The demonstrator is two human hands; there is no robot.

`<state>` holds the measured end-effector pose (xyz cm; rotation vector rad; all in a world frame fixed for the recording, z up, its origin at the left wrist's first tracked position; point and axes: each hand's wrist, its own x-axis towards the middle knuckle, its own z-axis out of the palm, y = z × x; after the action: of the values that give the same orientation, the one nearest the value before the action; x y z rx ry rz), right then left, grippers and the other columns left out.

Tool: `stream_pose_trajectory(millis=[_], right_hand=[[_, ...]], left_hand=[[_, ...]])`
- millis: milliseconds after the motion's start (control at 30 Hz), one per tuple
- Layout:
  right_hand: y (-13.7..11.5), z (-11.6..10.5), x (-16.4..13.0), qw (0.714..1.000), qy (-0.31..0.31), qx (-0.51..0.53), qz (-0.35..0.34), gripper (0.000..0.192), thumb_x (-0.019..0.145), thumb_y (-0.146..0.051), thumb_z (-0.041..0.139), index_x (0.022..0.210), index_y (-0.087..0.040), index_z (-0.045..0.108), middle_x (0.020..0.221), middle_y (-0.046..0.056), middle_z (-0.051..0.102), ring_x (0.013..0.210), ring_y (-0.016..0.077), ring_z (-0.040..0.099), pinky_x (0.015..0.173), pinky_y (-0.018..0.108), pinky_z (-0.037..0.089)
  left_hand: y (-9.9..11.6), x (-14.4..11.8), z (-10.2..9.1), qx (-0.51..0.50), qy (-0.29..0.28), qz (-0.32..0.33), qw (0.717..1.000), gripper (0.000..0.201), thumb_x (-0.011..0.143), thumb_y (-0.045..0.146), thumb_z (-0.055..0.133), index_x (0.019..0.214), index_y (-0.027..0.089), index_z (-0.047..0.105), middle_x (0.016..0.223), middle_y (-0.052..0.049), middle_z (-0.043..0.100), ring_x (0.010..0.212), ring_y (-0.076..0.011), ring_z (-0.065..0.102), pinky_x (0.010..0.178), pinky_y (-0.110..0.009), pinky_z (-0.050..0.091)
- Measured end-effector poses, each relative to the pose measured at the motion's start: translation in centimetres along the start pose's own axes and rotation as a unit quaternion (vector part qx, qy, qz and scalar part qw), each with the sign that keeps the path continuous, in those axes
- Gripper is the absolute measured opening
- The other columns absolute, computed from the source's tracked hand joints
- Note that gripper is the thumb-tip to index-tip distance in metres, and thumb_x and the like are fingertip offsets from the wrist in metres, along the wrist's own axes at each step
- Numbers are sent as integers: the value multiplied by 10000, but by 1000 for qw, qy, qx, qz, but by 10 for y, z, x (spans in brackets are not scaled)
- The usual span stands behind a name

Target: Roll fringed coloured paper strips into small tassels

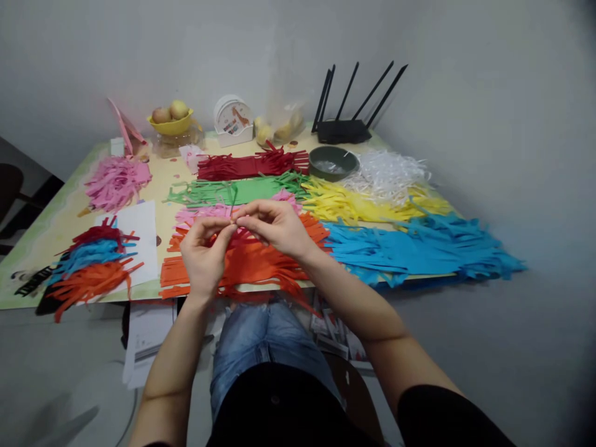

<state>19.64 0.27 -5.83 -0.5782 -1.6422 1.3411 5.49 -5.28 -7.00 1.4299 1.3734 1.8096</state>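
Two hands: left hand [205, 251] and right hand [274, 226] are pinching one thin green strip [233, 200].
Hidden: the strip's lower end is disappearing between the fingertips.

Both hands, left [203, 254] and right [274, 226], pinch thin green paper strip [232, 200] above orange strips [246, 261].

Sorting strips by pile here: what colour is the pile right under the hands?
Orange: the pile lies at the table's near edge, below both hands. Head view.

No text legible anywhere, labels blurred
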Motion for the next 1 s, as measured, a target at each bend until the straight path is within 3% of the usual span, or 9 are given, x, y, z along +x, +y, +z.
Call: stream_pose_trajectory(millis=[100, 267, 533, 600, 667, 733, 833, 933, 1000], right_hand=[[-2, -3, 1, 999, -19, -31, -8, 339, 815, -467, 703, 863, -133, 738, 586, -22, 587, 494, 72, 409, 491, 225, 311], [-3, 1, -1, 990, -3, -140, -33, 251, 844, -365, 670, 811, -140, 777, 682, 30, 695, 557, 101, 492, 540, 240, 346], [1, 29, 5, 975, 61, -194, -88, 225, 872, -340, 656, 781, -153, 741, 516, -34, 522, 473, 80, 395, 501, 241, 308], [5, 31, 9, 980, 43, -175, -78, 240, 897, -363, 629, 858, -154, 739, 542, -32, 539, 481, 85, 428, 503, 237, 326], [10, 22, 15, 985, 33, -156, -65, 284, 910, -406, 613, 1001, -162, 725, 573, -33, 556, 490, 93, 468, 500, 231, 351], [17, 4, 21, 984, 54, -160, -57, 329, 912, -432, 601, 1072, -163, 704, 607, -27, 578, 503, 101, 503, 507, 229, 380], [34, -28, 28, 963, 100, -245, -48, 285, 913, -395, 575, 947, -151, 717, 632, 0, 622, 531, 117, 544, 548, 241, 411], [58, -53, 33, 920, 88, -380, -46, 226, 902, -301, 562, 893, -149, 729, 741, 57, 708, 672, 168, 625, 663, 275, 456], [73, -65, 36, 884, 27, -465, -38, 223, 906, -233, 540, 932, -135, 739, 888, 112, 745, 829, 209, 658, 776, 307, 474]], left_hand=[[-5, 4, -6, -67, -53, -83, 993, 289, 707, 355, 835, 877, 196, 663, 821, -23, 738, 794, -162, 724, 753, -262, 573], [-16, 2, -14, -132, -55, -147, 979, 352, 655, 425, 860, 843, 204, 660, 802, -25, 748, 777, -175, 734, 737, -274, 574], [-24, -14, -44, -106, -53, -161, 980, 283, 709, 419, 826, 830, 193, 706, 785, -47, 749, 771, -195, 738, 729, -295, 580], [-31, 0, -68, -51, -75, -140, 986, 281, 721, 415, 810, 866, 193, 716, 839, -62, 754, 789, -200, 735, 739, -311, 586], [-41, 31, -107, 69, -64, -82, 992, 300, 758, 408, 764, 958, 187, 731, 941, -87, 758, 846, -215, 730, 797, -356, 590], [-52, 74, -157, 256, 47, 34, 965, 271, 819, 369, 677, 1002, 174, 722, 928, -80, 747, 849, -226, 720, 841, -420, 580], [-65, 133, -229, 342, 133, 80, 927, 117, 849, 217, 606, 907, 168, 695, 1005, -71, 703, 1168, -315, 614, 1113, -613, 352], [-84, 155, -268, 400, 102, 70, 908, 81, 786, 163, 661, 726, 207, 629, 842, -18, 660, 1190, -304, 581, 1201, -621, 177], [-99, 151, -271, 419, 46, 46, 906, 173, 729, 185, 712, 625, 211, 575, 696, 0, 602, 1109, -291, 607, 1184, -637, 197]])
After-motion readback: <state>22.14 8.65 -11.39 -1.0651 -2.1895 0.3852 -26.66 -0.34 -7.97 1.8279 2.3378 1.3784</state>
